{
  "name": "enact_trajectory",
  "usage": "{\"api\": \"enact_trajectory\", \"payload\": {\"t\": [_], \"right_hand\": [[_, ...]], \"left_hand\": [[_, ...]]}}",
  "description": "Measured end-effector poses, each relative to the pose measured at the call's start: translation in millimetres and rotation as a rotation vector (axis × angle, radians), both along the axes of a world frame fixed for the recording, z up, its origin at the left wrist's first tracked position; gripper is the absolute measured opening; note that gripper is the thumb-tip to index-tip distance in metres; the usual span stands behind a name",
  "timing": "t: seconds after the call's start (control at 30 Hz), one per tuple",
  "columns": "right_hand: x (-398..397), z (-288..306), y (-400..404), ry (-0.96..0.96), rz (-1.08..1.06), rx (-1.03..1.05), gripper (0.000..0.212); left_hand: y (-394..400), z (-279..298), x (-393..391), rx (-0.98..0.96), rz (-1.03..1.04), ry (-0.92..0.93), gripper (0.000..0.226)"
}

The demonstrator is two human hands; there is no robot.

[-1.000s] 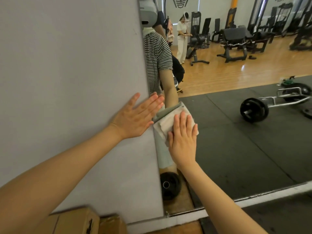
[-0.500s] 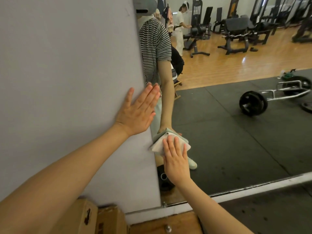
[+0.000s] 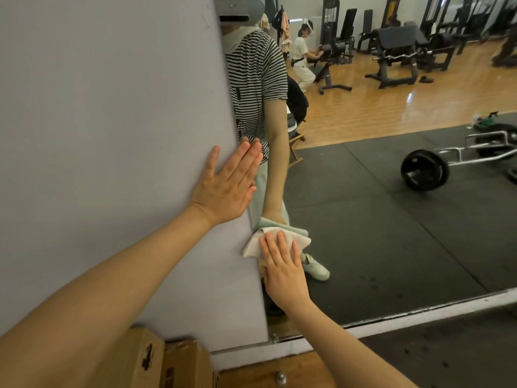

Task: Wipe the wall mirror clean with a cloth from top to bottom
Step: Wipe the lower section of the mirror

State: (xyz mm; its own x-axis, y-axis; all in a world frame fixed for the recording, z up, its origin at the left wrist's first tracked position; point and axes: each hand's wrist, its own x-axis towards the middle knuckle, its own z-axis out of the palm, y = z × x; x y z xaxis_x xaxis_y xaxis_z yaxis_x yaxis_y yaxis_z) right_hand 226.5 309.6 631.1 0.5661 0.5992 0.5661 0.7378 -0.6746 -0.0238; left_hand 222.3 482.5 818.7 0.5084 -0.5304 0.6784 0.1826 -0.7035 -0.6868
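Observation:
The wall mirror (image 3: pixel 391 219) fills the right side and reflects a gym room. A folded whitish cloth (image 3: pixel 253 243) is pressed flat against the glass at the mirror's left edge, low down. My right hand (image 3: pixel 282 273) lies flat on the cloth with fingers spread upward. My left hand (image 3: pixel 228 186) rests open and flat on the grey wall (image 3: pixel 112 135) beside the mirror's left edge, above the cloth. The mirror's white bottom frame (image 3: pixel 419 313) runs below my right hand.
Cardboard boxes (image 3: pixel 156 365) stand on the floor at the base of the grey wall. A strip of wooden floor (image 3: pixel 268 372) and dark rubber matting (image 3: pixel 461 351) lie below the mirror. In the reflection are a loaded barbell, gym machines and another person.
My right hand has slid the cloth down the mirror's left edge from about mid height to low. My left hand stays flat on the wall.

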Motion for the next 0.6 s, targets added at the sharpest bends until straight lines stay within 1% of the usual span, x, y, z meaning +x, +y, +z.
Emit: {"api": "enact_trajectory", "payload": {"t": [0.1,0.27,0.33,0.43,0.5,0.57,0.6], "right_hand": [[-0.6,-0.3,2.1,0.022,-0.015,0.006,0.071],[4.0,5.8,-4.1,0.072,-0.009,0.022,0.060],[13.0,6.6,-13.6,0.096,-0.080,0.056,0.060],[29.0,10.6,-39.1,0.201,-0.274,0.209,0.063],[31.1,14.3,-47.5,0.242,-0.308,0.261,0.067],[24.1,18.0,-40.0,0.249,-0.294,0.297,0.071],[18.9,19.1,-33.8,0.236,-0.266,0.279,0.072]], "left_hand": [[0.1,0.1,-0.2,0.005,0.015,-0.006,0.068],[-0.1,0.8,-0.7,-0.004,0.013,0.006,0.064],[-0.5,1.0,-0.8,-0.023,-0.009,0.007,0.067],[-0.7,1.4,-1.9,-0.025,0.002,0.007,0.066],[-4.5,0.3,-2.0,-0.073,0.008,0.013,0.067],[-15.9,-6.0,-2.5,-0.184,0.005,0.009,0.072],[-23.8,-9.5,-2.9,-0.252,0.005,0.013,0.074]]}}
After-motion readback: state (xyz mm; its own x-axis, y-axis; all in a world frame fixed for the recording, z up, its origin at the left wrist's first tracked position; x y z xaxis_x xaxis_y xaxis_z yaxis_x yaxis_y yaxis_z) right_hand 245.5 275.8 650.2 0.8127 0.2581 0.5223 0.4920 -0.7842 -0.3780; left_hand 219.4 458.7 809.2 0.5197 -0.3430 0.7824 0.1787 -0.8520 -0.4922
